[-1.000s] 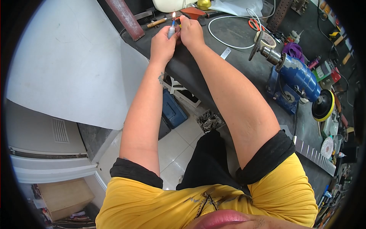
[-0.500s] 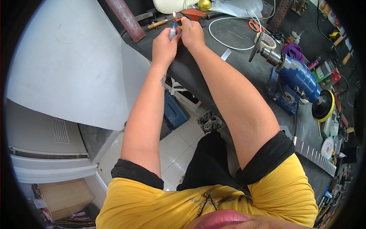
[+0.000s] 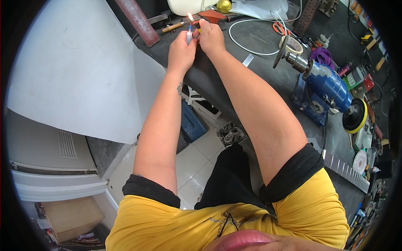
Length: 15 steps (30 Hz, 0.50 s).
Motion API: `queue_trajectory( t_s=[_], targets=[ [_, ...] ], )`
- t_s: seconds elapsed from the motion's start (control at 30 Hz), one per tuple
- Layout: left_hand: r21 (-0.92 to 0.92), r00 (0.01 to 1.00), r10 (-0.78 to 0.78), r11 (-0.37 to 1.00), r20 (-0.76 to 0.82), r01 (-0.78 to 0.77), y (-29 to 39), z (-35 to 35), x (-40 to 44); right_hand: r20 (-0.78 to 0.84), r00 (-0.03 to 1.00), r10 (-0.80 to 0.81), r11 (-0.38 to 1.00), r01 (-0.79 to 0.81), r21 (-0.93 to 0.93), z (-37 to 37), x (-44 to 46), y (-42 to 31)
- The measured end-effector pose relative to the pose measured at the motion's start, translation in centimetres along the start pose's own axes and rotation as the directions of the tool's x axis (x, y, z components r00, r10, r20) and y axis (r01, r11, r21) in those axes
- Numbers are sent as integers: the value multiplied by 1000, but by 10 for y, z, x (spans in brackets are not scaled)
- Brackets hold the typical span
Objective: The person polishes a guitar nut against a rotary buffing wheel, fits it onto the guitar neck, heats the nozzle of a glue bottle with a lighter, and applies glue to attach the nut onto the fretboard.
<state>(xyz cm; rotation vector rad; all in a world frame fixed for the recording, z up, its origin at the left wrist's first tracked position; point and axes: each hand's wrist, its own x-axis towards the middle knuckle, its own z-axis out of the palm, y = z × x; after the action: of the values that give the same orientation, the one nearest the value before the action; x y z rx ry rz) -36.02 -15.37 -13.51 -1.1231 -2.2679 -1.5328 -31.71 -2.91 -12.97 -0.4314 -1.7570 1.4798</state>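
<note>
My left hand [image 3: 181, 52] is closed round a small whitish tube [image 3: 189, 38] with a narrow blue tip pointing up. Close beside it, my right hand [image 3: 212, 38] is closed on what appears to be a lighter [image 3: 199, 30]; a bit of yellow and red shows, and the fingers hide most of it. A small flame [image 3: 190, 16] burns just above the blue tip. Behind the hands, on the dark workbench [image 3: 259, 77], lie a wooden-handled tool [image 3: 172, 27] and an orange-red piece [image 3: 212, 16].
To the right stands a blue bench motor [image 3: 328, 81] with a disc at each end. Nearby are a tape roll [image 3: 295, 45], orange-handled scissors [image 3: 279, 28], a white cable [image 3: 240, 45] and a slotted metal blade [image 3: 347, 171]. A reddish bar [image 3: 140, 23] rests at left.
The flame looks larger and leans left. My left hand has shifted slightly right, and the tube with it. My right hand is almost unmoved.
</note>
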Motion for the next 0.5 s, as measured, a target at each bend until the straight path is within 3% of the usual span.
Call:
queue_trajectory(
  t_s=[0.23,0.5],
  targets=[
    [90,998,53,994,21,-54,-6,3,-2,-16,1000,6,998,-5,60,6,9,12],
    [92,995,97,991,20,-99,-4,3,-4,-4,1000,-7,1000,6,-22,2,4,5]
  ],
)
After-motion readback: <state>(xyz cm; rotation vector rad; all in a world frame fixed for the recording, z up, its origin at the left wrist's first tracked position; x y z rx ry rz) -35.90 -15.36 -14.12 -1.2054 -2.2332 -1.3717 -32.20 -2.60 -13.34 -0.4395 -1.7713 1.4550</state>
